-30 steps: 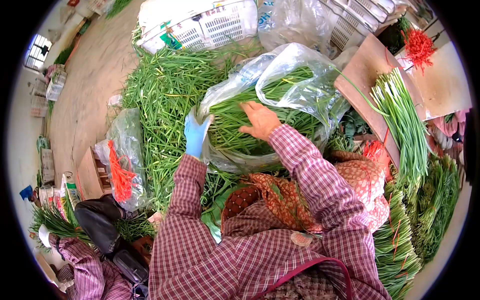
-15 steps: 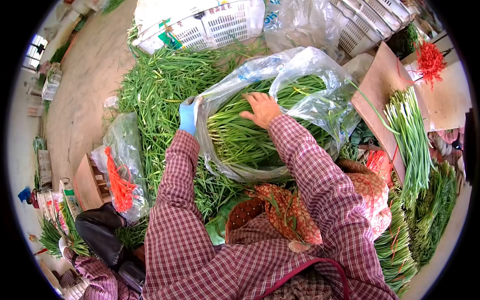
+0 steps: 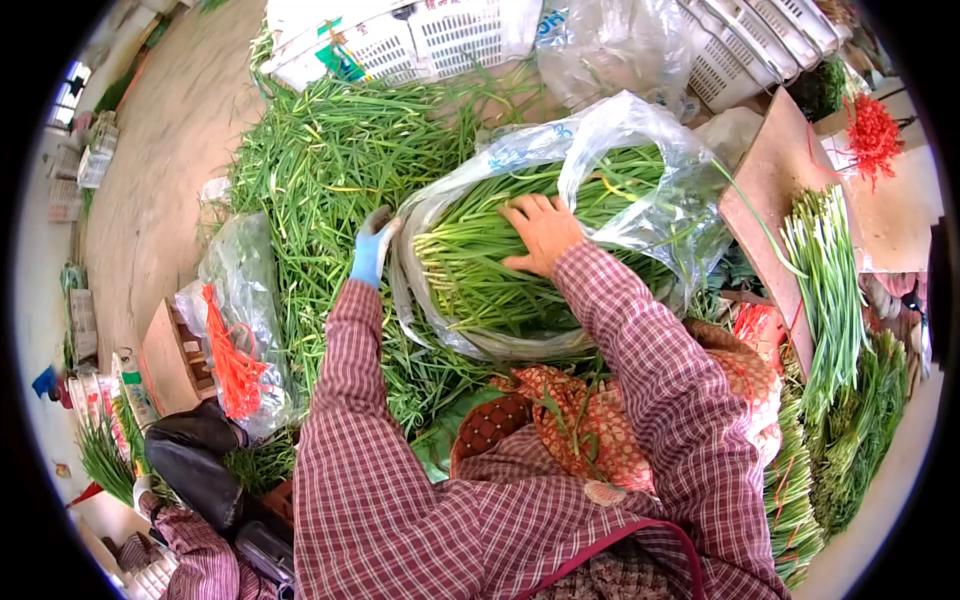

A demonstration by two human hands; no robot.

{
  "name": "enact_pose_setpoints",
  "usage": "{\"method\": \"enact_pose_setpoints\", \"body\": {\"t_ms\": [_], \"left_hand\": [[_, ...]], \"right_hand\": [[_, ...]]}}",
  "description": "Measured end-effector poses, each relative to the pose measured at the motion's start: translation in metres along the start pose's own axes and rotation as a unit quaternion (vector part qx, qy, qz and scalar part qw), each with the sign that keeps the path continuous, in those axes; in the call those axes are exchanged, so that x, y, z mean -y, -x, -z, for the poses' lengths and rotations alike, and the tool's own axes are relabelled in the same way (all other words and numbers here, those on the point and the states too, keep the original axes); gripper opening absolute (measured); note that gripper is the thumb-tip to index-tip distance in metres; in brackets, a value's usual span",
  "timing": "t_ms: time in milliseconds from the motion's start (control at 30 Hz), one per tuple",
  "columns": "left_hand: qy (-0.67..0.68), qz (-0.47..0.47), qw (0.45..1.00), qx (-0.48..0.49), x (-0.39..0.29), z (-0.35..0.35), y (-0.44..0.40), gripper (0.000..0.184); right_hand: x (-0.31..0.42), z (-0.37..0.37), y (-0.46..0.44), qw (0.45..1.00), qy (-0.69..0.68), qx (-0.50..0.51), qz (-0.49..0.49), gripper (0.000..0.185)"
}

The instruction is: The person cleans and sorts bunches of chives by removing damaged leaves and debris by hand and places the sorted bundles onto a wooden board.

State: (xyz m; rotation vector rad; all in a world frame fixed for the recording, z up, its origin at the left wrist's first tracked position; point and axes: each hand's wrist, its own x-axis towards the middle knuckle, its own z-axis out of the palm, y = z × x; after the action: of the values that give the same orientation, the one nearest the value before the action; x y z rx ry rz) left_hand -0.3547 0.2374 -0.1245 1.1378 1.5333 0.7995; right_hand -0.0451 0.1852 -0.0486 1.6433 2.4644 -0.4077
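Observation:
A clear plastic bag (image 3: 625,112) lies open in front of me, packed with long green garlic chives (image 3: 480,285) whose pale ends point left. My right hand (image 3: 543,232), bare, rests on top of these chives with its fingers spread. At the bag's left rim is my left hand (image 3: 373,248), in a blue and grey glove. Its thumb and fingers are apart, with the thumb close to the plastic; whether it touches is hard to see. Loose chives (image 3: 320,180) are heaped beneath and beyond the left hand.
White plastic crates (image 3: 440,45) stand at the back. To the right, tied chives (image 3: 825,290) lean on a board (image 3: 765,190) beside red ties (image 3: 873,135). Orange ties (image 3: 232,360) lie on plastic at left. Another person's dark-clad leg (image 3: 195,460) is at lower left.
My left hand has shifted slightly down and left, its fingers now more apart at the bag rim. My right hand has slid a little right and down over the chives.

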Motion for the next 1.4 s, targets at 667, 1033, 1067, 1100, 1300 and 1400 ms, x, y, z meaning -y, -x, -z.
{"method": "enact_pose_setpoints", "body": {"t_ms": [667, 1033, 1067, 1100, 1300, 1400], "left_hand": [[0.224, 0.029, 0.970, -0.088, -0.036, -0.065, 0.133, 0.038], [0.209, -0.152, 0.962, -0.092, -0.102, -0.033, 0.167, 0.059], [0.192, -0.153, 0.965, -0.096, -0.101, -0.036, 0.173, 0.062], [0.175, -0.154, 0.967, -0.100, -0.101, -0.039, 0.179, 0.064], [-0.019, -0.204, 0.978, 0.022, -0.082, -0.099, 0.164, 0.112], [-0.131, -0.284, 0.950, 0.017, -0.106, -0.131, 0.132, 0.116]], "right_hand": [[0.074, -0.004, -0.035, 0.995, -0.005, 0.032, 0.091, 0.097], [0.014, 0.046, -0.006, 0.962, -0.258, -0.084, 0.021, 0.063], [0.003, 0.050, 0.001, 0.953, -0.276, -0.127, 0.011, 0.069], [-0.009, 0.052, 0.008, 0.941, -0.294, -0.170, -0.001, 0.075], [-0.050, 0.074, 0.027, 0.721, -0.669, -0.150, 0.102, 0.061], [-0.041, 0.074, 0.031, 0.663, -0.741, -0.080, 0.070, 0.067]]}}
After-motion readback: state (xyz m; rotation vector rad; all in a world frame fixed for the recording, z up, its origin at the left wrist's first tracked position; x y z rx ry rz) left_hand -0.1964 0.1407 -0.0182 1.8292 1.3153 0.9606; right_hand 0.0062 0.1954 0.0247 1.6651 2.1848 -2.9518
